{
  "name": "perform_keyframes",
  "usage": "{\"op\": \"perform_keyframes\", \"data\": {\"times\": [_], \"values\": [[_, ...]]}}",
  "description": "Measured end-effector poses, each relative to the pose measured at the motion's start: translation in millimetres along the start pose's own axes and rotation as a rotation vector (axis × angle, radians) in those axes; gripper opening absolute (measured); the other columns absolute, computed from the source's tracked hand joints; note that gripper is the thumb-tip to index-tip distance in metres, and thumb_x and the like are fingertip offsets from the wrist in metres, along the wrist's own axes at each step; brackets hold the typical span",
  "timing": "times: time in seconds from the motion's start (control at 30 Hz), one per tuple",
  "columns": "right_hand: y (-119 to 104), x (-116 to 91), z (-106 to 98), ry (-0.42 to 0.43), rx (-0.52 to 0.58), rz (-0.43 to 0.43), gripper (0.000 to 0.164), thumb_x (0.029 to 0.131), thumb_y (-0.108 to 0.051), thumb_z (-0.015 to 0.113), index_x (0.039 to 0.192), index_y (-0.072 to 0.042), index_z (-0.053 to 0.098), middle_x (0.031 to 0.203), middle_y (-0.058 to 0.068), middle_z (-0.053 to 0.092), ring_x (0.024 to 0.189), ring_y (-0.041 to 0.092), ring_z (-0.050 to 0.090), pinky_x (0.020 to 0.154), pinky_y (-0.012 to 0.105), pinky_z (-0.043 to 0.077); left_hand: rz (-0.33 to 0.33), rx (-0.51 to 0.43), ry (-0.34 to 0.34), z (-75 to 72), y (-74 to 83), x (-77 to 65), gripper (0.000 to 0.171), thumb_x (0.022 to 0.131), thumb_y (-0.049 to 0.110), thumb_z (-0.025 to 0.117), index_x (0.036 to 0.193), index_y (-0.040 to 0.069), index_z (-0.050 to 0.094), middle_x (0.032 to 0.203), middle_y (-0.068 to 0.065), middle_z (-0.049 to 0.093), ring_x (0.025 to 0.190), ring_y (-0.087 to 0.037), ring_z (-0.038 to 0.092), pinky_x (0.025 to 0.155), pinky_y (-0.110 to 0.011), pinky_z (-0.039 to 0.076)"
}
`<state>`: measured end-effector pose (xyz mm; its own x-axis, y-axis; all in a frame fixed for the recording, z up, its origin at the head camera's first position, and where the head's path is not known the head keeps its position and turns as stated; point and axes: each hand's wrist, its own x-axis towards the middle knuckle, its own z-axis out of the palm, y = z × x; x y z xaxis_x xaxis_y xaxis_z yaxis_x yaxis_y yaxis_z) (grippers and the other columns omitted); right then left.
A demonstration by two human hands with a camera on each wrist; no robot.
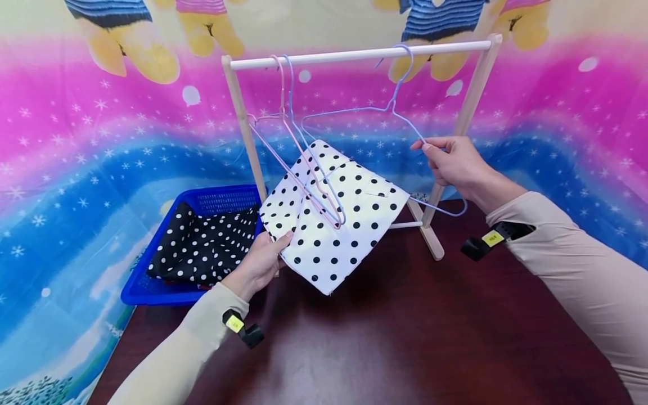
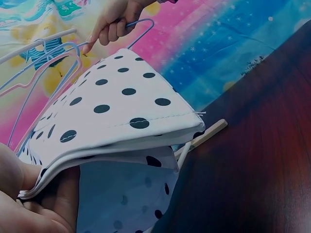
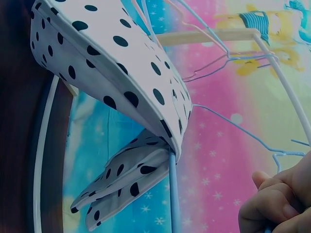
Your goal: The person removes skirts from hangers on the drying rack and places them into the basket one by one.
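A white cloth with black dots (image 1: 356, 236) lies folded over the lower bar of a blue hanger (image 1: 349, 110). That hanger's hook sits over the rack's top rail. My left hand (image 1: 259, 263) pinches the cloth's near left edge, thumb on top and fingers underneath; the left wrist view shows the fingers tucked below the layers. With thumb and fingertips, my right hand (image 1: 458, 163) grips the blue hanger's right sloping arm. A pink hanger (image 1: 282, 90) and another blue hanger (image 1: 291, 84) hang further left on the rail, their lower ends in front of the cloth.
The wooden rack (image 1: 471, 107) stands on a dark red-brown table (image 1: 405, 337). At left, a blue plastic basket (image 1: 147, 292) holds a black cloth with white dots (image 1: 202, 242). A printed pink and blue backdrop (image 1: 126, 152) hangs behind.
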<state>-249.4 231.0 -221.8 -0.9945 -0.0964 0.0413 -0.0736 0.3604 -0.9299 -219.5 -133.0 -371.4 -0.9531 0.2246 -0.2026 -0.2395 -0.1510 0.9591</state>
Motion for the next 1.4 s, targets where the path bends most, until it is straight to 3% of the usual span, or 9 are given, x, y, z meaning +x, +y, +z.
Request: {"op": "perform_keyframes", "data": {"times": [0.3,0.53,0.97,1.4], "values": [[1,-1,-5,-0.003,0.003,-0.001,0.023,0.109,-0.028,0.043,0.110,-0.028,0.066,0.059,-0.011,0.031,0.046,0.008,0.023,0.050,0.037,0.014,0.004,-0.011,-0.024,-2.4,2.4,-4.5,0.027,0.110,0.016,0.041,0.133,0.002,0.043,0.098,0.008,0.073,0.089,-0.005,0.073,0.080,-0.026,0.061],[4,-3,-8,0.012,0.044,0.005,0.027,0.109,-0.025,0.043,0.101,-0.032,0.068,0.059,-0.011,0.033,0.046,0.007,0.025,0.051,0.036,0.013,0.007,-0.025,-0.045,0.0,-6.0,-8.4,0.029,0.110,0.019,0.041,0.133,0.002,0.044,0.102,0.007,0.074,0.092,-0.006,0.074,0.083,-0.028,0.061],[4,-2,-9,0.025,0.075,-0.012,0.030,0.109,-0.024,0.043,0.098,-0.032,0.069,0.059,-0.011,0.033,0.047,0.011,0.020,0.052,0.037,0.012,-0.007,-0.059,-0.018,8.6,-16.6,-12.0,0.030,0.110,0.019,0.040,0.134,0.001,0.043,0.100,0.006,0.073,0.091,-0.006,0.073,0.080,-0.028,0.061],[5,-3,-9,0.031,0.051,0.020,0.026,0.109,-0.027,0.043,0.103,-0.032,0.067,0.061,-0.011,0.034,0.046,0.007,0.026,0.053,0.037,0.013,-0.029,-0.066,0.030,14.9,-25.6,-16.9,0.034,0.110,0.019,0.042,0.139,0.002,0.040,0.110,0.000,0.071,0.095,-0.008,0.072,0.080,-0.029,0.061]]}}
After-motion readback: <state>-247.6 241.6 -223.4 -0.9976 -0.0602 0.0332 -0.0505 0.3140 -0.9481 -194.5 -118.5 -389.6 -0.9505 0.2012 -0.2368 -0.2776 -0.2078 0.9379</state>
